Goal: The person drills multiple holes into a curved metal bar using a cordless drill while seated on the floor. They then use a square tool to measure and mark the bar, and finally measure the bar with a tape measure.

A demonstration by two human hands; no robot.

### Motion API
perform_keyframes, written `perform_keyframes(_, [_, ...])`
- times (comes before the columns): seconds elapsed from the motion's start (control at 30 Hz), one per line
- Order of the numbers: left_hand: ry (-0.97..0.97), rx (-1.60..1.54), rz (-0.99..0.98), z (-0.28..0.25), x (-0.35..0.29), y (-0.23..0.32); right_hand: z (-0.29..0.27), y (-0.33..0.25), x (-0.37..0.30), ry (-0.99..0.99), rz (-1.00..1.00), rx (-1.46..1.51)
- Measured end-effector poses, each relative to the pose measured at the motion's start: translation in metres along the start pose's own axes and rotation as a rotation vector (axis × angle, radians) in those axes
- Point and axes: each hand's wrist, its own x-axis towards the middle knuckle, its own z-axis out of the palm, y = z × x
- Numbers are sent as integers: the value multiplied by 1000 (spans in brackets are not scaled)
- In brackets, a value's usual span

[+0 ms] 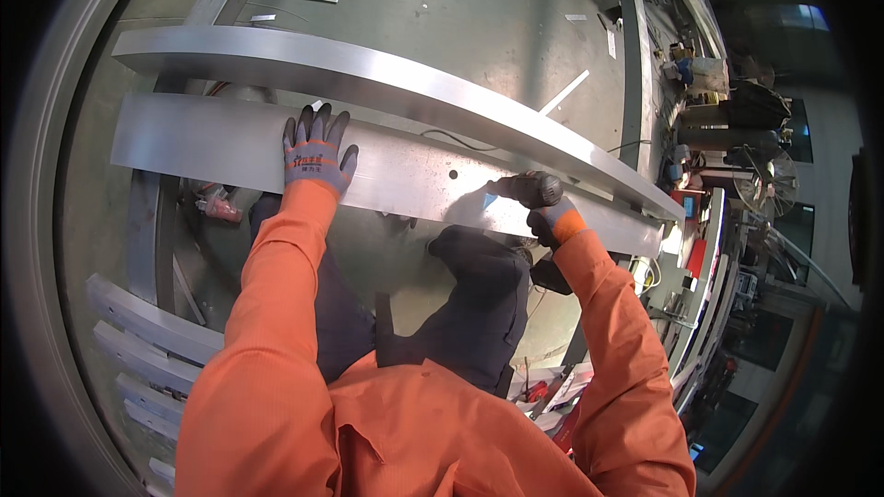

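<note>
We see the left hand (315,156) laid flat on the near beam (387,166), its gloved fingers a little apart and gripping nothing, while the right hand (555,214) is closed round the handle of a drill (536,190). The near beam lies across the person's front, over the thighs, with the far beam (396,78) running alongside it and a gap between them. The drill is at the right part of the near beam, its nose turned left toward a dark round spot (453,174) that looks like a hole; we can't tell whether a bit touches the metal. If the drill ran at that slant, we think the bit could skid over the smooth face and scratch it, because little would guide the tip. A bit that caught could wrench the right wrist or swing the beam, since we see only one flat palm bearing on it and no clamp that we can make out. The left hand lies on the side the nose faces, so a slip could carry the tip toward it, and a loose glove finger near a turning bit could snag.
</note>
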Motion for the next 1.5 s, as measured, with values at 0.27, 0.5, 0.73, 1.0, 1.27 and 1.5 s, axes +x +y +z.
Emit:
perform_keyframes(0.27, [-46,14,-31,-11,1,-2,10,-26,-72,176,78,183])
perform_keyframes(0.5, [-22,9,-67,-4,-4,1,-10,9,-150,231,-309,441])
perform_keyframes(0.73, [43,51,-7,3,-3,1,18,101,-239,360,-285,428])
perform_keyframes(1.0, [-141,104,-46,-14,7,14,109,205,-349,407,117,816])
perform_keyframes(1.27, [-670,112,145,-8,110,-14,172,245,-404,536,264,1106])
perform_keyframes(1.5, [-865,245,14,-8,129,-1,194,246,-416,523,375,1098])
